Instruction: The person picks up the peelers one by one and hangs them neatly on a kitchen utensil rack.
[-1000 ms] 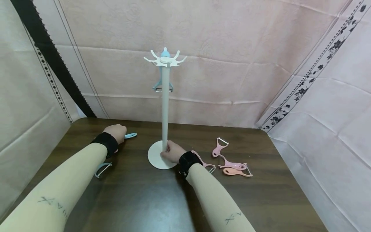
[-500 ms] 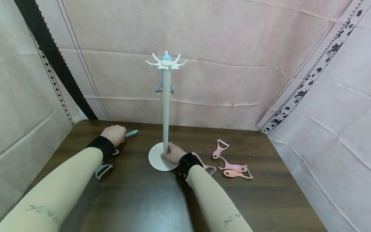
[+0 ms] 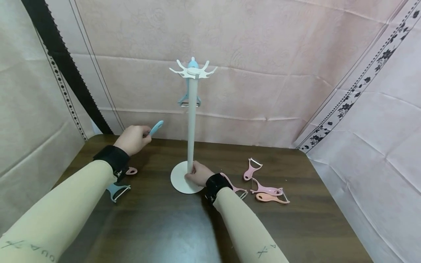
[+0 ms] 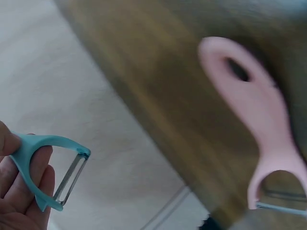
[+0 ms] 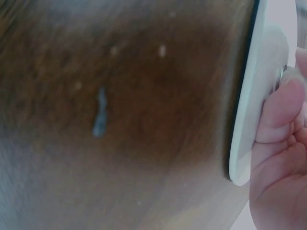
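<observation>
My left hand (image 3: 133,139) is raised over the back left of the table and pinches a light blue peeler (image 4: 50,140) between thumb and fingers. Its handle (image 3: 156,128) points up to the right in the head view; the left wrist view shows the metal blade. My right hand (image 3: 198,174) grips the foot of the white stand's pole (image 3: 192,124), just above its round base (image 3: 179,180). The stand is upright, with curved hooks (image 3: 177,70) around its top. Another blue peeler (image 3: 193,64) hangs from a rear hook, partly hidden by the pole.
On the left, a pink peeler (image 4: 259,108) and a blue peeler (image 3: 115,189) lie partly behind my left arm. Right of the stand lie pink peelers (image 3: 252,169) and a peach one (image 3: 267,197); one pink peeler (image 3: 234,187) is beside my right wrist. Cloth curtains (image 3: 243,109) surround the table.
My left hand has lifted the blue peeler off the table, up and slightly right, its handle tipping upward. More of the pink peeler below it shows. My right hand stays on the stand.
</observation>
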`<state>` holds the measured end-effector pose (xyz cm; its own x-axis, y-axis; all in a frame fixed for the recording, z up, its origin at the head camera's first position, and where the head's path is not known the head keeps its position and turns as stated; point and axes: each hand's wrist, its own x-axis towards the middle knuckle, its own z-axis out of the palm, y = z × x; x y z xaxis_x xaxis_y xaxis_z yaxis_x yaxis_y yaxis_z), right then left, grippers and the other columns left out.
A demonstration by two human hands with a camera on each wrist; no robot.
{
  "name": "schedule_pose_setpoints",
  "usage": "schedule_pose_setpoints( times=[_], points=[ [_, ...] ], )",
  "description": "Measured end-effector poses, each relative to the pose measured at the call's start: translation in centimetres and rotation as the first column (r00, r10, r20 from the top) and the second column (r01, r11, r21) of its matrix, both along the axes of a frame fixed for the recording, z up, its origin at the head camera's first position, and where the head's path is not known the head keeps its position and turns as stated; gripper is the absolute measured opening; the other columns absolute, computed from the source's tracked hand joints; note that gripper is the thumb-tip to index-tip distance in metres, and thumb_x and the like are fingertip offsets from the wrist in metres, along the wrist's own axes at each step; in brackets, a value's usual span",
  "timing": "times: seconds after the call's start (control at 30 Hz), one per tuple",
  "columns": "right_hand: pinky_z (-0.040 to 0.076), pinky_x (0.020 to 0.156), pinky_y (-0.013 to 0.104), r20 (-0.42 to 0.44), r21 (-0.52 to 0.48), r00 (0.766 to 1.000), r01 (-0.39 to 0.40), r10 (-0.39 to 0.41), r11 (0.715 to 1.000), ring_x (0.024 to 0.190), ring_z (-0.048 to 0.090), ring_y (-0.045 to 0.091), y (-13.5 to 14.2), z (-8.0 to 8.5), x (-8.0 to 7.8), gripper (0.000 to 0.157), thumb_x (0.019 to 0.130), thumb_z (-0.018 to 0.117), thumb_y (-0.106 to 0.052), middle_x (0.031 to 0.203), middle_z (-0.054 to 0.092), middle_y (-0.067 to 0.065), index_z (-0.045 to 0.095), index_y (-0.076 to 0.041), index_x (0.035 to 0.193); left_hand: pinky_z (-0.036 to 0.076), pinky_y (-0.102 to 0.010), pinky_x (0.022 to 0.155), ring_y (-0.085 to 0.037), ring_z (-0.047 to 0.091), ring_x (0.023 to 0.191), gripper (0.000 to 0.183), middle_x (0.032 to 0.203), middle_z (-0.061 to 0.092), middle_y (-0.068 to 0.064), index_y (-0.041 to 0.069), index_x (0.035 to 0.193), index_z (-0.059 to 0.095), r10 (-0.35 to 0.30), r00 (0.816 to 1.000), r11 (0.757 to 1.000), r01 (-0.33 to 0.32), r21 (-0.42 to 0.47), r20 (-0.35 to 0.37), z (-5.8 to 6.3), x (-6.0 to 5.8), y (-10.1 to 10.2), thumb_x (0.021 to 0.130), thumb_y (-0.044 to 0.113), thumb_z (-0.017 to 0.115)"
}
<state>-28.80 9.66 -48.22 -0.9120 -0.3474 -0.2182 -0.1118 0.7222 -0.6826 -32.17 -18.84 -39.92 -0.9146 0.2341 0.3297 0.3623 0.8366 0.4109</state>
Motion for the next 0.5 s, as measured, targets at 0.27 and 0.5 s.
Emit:
schedule_pose_setpoints(
  times=[0.27,0.5],
  points=[
    [0.048,0.065,0.030,0.000,0.022,1.000,0.006,-0.006,1.000,0.078,0.057,0.017,-0.1,0.7,0.4,0.029,0.090,0.068,-0.028,0.088,0.056,0.003,0.052,-0.010,0.106,0.045,-0.037,0.061,-0.022,0.056,0.069,0.023,0.094,0.067,-0.011,0.003,0.113,0.067,-0.015,0.997,0.990,0.025,0.142,-0.071,4.3,1.0,1.9,0.096,0.013,0.055],
    [0.047,0.070,0.032,-0.001,0.016,1.000,0.003,-0.003,1.000,0.081,0.056,0.017,-0.1,0.4,0.3,0.028,0.090,0.068,-0.028,0.088,0.057,0.003,0.053,-0.010,0.106,0.052,-0.042,0.074,-0.022,0.063,0.083,0.028,0.104,0.069,-0.012,0.002,0.119,0.066,-0.062,0.994,0.969,0.081,0.232,-0.086,6.9,1.8,3.5,0.096,0.015,0.056]
  ],
)
